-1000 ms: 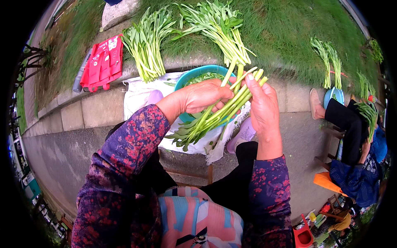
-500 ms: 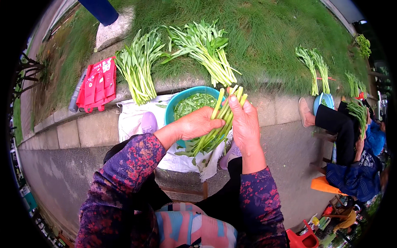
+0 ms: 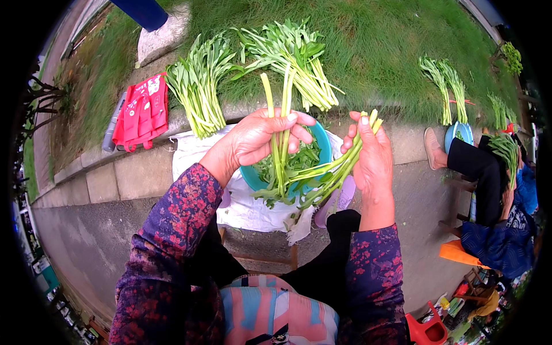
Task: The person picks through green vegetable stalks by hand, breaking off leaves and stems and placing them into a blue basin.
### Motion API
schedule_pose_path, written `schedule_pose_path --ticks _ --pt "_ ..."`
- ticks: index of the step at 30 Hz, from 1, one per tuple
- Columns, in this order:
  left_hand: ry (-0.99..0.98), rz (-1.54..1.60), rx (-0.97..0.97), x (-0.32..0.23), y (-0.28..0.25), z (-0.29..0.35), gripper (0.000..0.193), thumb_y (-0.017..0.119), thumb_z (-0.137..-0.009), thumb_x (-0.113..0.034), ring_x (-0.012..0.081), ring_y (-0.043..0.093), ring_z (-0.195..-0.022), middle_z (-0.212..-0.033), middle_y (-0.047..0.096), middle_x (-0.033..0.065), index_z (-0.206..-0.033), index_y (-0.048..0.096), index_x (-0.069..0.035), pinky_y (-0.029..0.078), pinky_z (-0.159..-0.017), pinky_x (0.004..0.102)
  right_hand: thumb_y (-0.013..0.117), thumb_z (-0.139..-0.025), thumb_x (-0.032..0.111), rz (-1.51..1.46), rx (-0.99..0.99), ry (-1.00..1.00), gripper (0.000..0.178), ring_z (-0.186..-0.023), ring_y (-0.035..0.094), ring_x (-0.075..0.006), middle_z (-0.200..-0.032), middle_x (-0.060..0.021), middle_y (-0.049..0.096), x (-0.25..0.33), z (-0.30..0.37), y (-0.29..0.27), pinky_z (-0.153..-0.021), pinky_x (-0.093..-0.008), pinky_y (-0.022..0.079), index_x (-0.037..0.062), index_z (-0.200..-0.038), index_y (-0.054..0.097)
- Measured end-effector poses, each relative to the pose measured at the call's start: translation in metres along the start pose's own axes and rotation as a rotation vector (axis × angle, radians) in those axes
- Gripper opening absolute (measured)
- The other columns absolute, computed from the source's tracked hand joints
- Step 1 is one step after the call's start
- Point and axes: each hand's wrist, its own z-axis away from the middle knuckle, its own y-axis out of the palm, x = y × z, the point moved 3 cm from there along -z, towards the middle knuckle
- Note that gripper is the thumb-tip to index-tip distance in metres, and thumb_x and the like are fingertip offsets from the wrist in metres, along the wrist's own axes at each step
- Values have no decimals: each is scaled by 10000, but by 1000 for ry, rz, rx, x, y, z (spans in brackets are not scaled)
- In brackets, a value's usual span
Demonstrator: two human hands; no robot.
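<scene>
My left hand (image 3: 250, 138) pinches a few long, pale-green leafy stems (image 3: 280, 152), probably water spinach, their cut ends pointing up past my fingers. Opposite it, my right hand (image 3: 374, 164) is closed round a thicker bunch of the same stems (image 3: 343, 168), tilted with the leafy ends down toward the middle. The two lots of stems meet near their lower leaves. Below them stands a teal basin (image 3: 326, 150) with loose green leaves (image 3: 310, 154) inside. A white sack (image 3: 192, 155) lies under the basin.
Two large bunches of greens, a left one (image 3: 201, 92) and a right one (image 3: 299, 63), lie along the grass edge. A red bag (image 3: 142, 112) is at the left beside a grey cylinder (image 3: 114, 123). On the right a seated person (image 3: 483, 178) holds greens near a blue basin (image 3: 464, 131).
My hands have drawn apart. The single bundle is now split: a few stems have gone left and up with my left hand, the rest stay in my right hand, which has shifted right.
</scene>
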Motion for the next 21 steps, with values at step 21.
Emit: schedule_pose_path --ticks 21 --pt "453 229 -165 -62 -66 30 375 445 -958 -264 245 583 -900 -1031 584 123 -1240 445 -17 421 -980 436 470 -949 253 -707 -119 -24 231 -984 562 -255 -1042 -96 581 18 -24 -84 -964 -515 402 67 -1077 522"
